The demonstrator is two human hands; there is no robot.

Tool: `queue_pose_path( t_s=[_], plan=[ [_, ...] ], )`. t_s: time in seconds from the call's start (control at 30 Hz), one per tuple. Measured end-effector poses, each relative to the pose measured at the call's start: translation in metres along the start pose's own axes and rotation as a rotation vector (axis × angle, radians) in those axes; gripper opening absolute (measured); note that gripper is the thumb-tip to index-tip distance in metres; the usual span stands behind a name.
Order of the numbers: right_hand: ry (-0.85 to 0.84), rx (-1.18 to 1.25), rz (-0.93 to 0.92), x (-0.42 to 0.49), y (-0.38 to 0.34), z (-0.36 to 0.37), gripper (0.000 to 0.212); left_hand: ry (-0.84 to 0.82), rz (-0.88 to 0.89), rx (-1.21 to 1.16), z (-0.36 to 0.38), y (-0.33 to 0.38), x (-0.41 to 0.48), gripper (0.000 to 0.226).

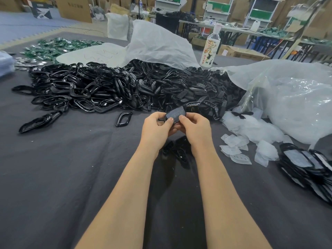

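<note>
A small black plastic shell piece (175, 114) is held up between both hands above the grey cloth. My left hand (156, 127) grips its left end, thumb on top. My right hand (194, 126) pinches its right end with thumb and fingers. Beyond the hands lies a big heap of black plastic frames (86, 88) and black button panels (197, 90). One loose black frame (123, 119) lies just left of the hands. A few black parts (177, 151) rest on the cloth under my wrists.
Translucent soft pads (239, 150) are scattered at right, beside a stack of assembled black pieces (309, 168). Clear plastic bags (296, 97) bulge at right and behind the heap. A drink bottle (210, 45) stands at the back. Green circuit boards (53, 47) lie far left.
</note>
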State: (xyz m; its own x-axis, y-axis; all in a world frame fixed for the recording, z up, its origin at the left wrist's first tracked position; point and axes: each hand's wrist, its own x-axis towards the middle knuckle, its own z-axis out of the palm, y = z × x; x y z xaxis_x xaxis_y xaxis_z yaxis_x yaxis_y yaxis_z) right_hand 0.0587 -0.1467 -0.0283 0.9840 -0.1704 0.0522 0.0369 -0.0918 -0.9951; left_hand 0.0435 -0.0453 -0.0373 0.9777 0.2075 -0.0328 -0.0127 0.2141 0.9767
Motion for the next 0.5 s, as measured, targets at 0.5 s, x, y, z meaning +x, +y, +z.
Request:
queue_pose_path(
  t_s=[0.5],
  plan=[
    [-0.060,-0.013,0.014,0.0009,0.0001,-0.0013,0.019,-0.006,0.014,0.139,-0.0005,-0.0029,0.0019,0.022]
  ],
)
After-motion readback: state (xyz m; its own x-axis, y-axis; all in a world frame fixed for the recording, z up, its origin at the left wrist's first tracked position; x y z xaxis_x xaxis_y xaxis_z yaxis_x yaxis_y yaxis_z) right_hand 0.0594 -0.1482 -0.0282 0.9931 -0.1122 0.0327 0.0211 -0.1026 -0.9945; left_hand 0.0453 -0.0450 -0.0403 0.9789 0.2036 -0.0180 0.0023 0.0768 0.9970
